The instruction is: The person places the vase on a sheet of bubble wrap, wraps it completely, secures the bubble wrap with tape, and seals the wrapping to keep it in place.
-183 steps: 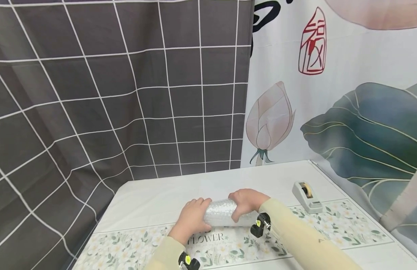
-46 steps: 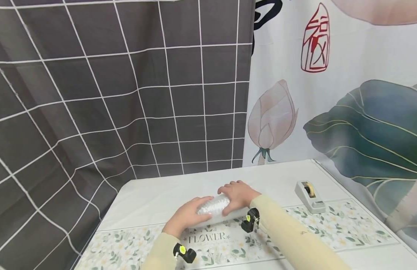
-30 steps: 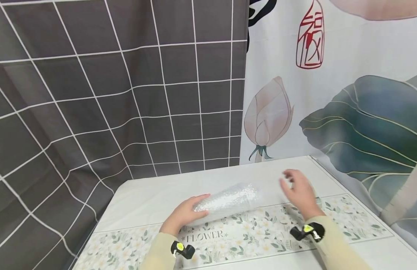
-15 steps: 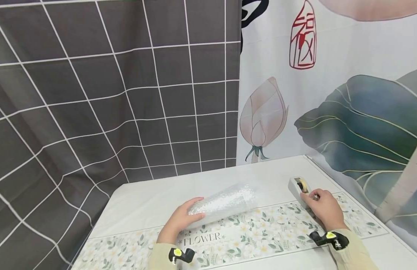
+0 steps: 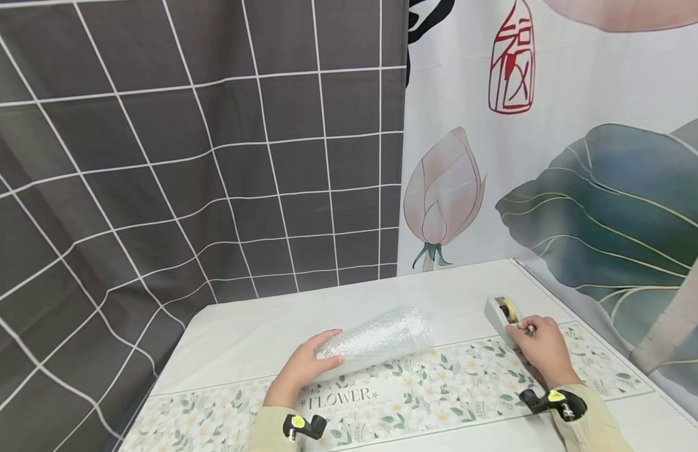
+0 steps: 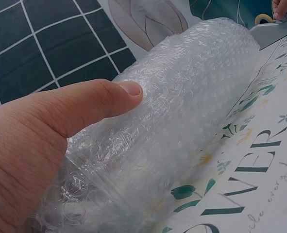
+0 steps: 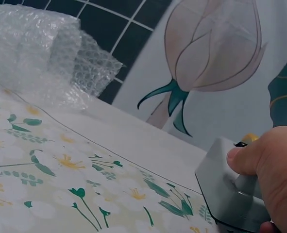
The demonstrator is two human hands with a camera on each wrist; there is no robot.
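Head view: the left hand [image 5: 304, 367] curls round the left end of the bubble-wrap roll [image 5: 377, 339], mid-way across the counter [image 5: 258, 326]; the right hand [image 5: 543, 348] grips the tape dispenser [image 5: 496, 317] at right. Left wrist: that hold covers one end; were it to ease, layers could spring loose. Right wrist: the roll's right end flares, unheld, and might unwind; a hard tug could slide the dispenser.

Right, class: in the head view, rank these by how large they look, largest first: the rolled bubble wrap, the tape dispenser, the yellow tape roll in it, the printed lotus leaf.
1. Printed lotus leaf
2. Rolled bubble wrap
3. Tape dispenser, partly covered by the right hand
4. Yellow tape roll
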